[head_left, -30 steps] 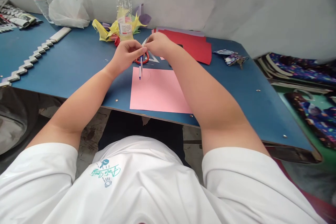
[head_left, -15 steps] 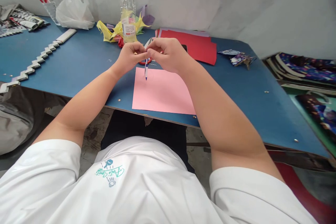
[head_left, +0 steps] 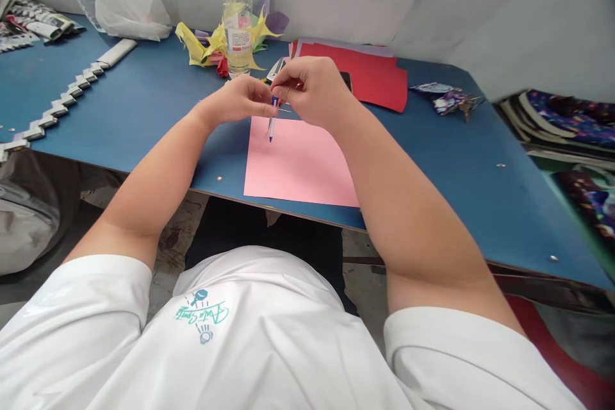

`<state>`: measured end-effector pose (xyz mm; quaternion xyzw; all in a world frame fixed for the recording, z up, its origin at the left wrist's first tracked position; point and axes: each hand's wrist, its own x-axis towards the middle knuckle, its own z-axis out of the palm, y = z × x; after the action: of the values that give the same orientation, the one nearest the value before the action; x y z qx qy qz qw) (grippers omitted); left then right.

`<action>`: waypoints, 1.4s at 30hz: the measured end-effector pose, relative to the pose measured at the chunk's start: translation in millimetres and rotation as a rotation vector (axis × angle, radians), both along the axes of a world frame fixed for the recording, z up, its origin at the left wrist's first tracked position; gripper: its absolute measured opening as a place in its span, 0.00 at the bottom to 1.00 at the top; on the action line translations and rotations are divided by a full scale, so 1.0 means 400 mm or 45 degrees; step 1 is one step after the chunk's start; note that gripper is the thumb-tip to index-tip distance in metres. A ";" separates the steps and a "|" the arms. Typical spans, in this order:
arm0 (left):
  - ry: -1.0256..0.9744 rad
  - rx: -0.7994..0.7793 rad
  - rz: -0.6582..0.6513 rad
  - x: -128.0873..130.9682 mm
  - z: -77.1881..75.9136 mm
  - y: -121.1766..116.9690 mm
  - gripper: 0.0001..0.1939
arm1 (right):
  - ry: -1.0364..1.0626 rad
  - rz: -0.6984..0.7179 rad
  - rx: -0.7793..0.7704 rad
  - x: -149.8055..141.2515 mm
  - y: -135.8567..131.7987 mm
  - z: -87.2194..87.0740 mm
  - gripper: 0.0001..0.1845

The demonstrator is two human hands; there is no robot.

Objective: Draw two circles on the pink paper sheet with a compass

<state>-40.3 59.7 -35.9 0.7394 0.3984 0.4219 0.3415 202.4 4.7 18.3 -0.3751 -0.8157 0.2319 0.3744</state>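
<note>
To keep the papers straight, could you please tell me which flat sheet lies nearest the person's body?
The pink sheet, by the table's front edge; the red sheet and lavender sheet lie farther back, near the wall.

From my feed I'd call this a classroom or craft room; I can't tell which. There's a blue desk (head_left: 480, 186) against a stained wall (head_left: 346, 0) at twelve o'clock, red paper (head_left: 379, 80) at one, what look like books (head_left: 562, 118) at three, a grey bag (head_left: 24, 224) at nine, and a pink sheet (head_left: 300, 170) under a pen (head_left: 271, 131) near the centre.
</note>
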 end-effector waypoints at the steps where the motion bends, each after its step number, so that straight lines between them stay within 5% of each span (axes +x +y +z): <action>1: 0.109 -0.044 -0.100 -0.021 0.008 0.011 0.20 | -0.011 0.008 -0.006 -0.004 0.000 0.003 0.17; 6: 0.564 0.074 -0.153 -0.113 0.024 0.053 0.19 | -0.072 0.075 -0.029 -0.025 -0.006 0.014 0.15; 10: 0.603 0.037 -0.084 -0.135 0.004 0.066 0.17 | -0.103 0.079 0.021 -0.040 -0.003 0.013 0.11; 24: 0.702 0.044 -0.049 -0.110 -0.004 0.056 0.16 | -0.038 -0.014 0.022 -0.032 0.016 0.003 0.18; 29: 0.947 -0.010 -0.073 -0.102 0.043 0.019 0.24 | -0.165 0.026 0.025 -0.001 -0.006 0.024 0.04; 37: 1.019 -0.010 -0.076 -0.102 0.051 0.017 0.31 | -0.341 -0.035 -0.010 0.045 -0.050 0.079 0.11; 42: 0.998 -0.025 -0.085 -0.100 0.051 0.019 0.28 | -0.534 -0.096 0.168 0.051 -0.043 0.090 0.15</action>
<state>-80.4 67.5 -15.7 0.8536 0.4785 0.0925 0.1840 222.8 -12.4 54.2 -0.4202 -0.8744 0.0808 0.2286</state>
